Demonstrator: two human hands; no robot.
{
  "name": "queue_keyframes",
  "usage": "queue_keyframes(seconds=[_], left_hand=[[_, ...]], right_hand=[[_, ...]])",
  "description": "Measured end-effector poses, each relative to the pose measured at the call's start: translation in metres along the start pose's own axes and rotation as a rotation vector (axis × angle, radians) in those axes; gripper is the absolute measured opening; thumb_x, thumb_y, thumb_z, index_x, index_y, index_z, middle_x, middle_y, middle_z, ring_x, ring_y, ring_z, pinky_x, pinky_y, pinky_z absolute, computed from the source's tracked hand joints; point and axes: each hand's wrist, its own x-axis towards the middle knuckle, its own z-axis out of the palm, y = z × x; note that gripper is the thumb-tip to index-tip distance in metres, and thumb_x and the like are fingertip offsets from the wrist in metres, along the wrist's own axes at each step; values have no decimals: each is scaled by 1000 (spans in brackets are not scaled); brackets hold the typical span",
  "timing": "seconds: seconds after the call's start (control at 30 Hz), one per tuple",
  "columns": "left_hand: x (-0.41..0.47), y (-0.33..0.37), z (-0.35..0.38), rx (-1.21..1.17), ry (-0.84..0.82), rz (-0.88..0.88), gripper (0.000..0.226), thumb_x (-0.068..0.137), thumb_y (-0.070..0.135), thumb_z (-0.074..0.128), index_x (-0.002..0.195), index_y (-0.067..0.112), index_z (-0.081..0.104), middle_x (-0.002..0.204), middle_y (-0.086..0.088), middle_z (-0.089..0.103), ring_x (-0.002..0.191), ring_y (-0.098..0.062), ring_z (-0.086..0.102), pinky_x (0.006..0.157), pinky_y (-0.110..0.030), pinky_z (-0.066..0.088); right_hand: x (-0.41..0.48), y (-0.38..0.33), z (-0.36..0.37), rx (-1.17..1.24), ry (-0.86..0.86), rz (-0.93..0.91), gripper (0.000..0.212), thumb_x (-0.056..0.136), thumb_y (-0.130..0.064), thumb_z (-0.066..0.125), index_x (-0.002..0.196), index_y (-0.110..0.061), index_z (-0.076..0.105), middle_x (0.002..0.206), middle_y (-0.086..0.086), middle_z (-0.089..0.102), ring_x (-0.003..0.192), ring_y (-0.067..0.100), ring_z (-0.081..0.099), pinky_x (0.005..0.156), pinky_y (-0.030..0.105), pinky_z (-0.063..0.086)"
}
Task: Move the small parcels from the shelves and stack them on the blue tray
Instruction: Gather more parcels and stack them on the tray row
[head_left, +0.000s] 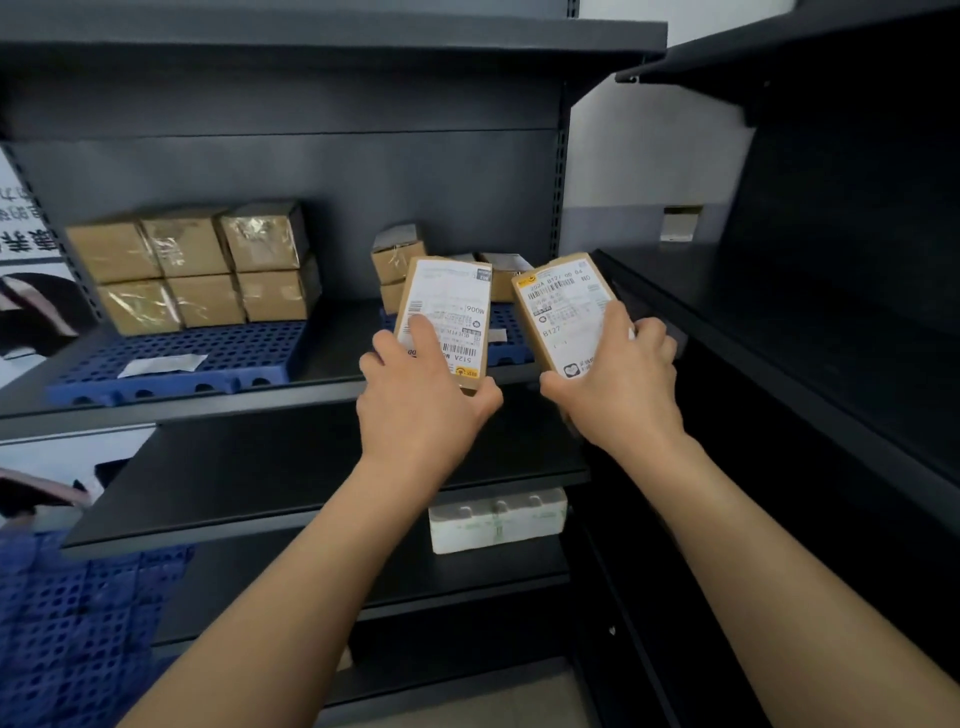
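My left hand (421, 400) grips a small cardboard parcel (449, 312) with a white shipping label, held upright in front of the shelf. My right hand (618, 384) grips a second labelled parcel (563, 306), tilted to the right. Both are held just above the front of a blue perforated tray (506, 325) on the shelf, where a few small parcels (397, 260) stand at the back. Further left, another blue tray (208, 353) carries a two-level stack of several taped brown boxes (192, 270).
The dark metal shelf (208, 405) has further boards below; a white wrapped package (496, 519) lies on a lower one. Another dark shelving unit (831, 312) stands at the right. Blue perforated trays (78, 623) sit at lower left. A paper slip (161, 364) lies on the left tray.
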Motion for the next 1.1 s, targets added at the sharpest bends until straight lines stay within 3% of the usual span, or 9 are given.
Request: queue_keyframes(seconds=[0.43, 0.67, 0.83, 1.1], left_hand=[[153, 12, 60, -51, -36, 60, 81, 80, 57, 53, 139, 14, 19, 130, -18, 33, 114, -35, 38, 79, -41, 43], [218, 27, 95, -27, -35, -33, 78, 80, 59, 53, 134, 11, 25, 128, -21, 38, 115, -38, 42, 79, -42, 44], [250, 37, 112, 46, 52, -37, 75, 80, 59, 52, 129, 6, 30, 121, -23, 45, 108, -37, 47, 76, -39, 45], [284, 44, 127, 141, -25, -104, 80, 80, 64, 49, 132, 8, 26, 123, -21, 44, 111, -36, 47, 82, -40, 45]], right_hand=[[141, -11, 55, -13, 72, 79, 87, 73, -46, 70, 141, -15, 24, 133, 15, 33, 124, 31, 32, 101, 41, 33], [220, -12, 82, 90, -18, 0, 89, 75, -43, 68, 144, -17, 19, 132, 14, 32, 124, 30, 29, 93, 42, 38], [267, -14, 97, 123, -59, -67, 86, 75, -44, 69, 142, -15, 23, 130, 16, 37, 124, 33, 32, 90, 40, 40], [312, -22, 119, 91, -148, -54, 82, 76, -49, 65, 140, -12, 30, 127, 19, 40, 123, 36, 34, 89, 38, 41]])
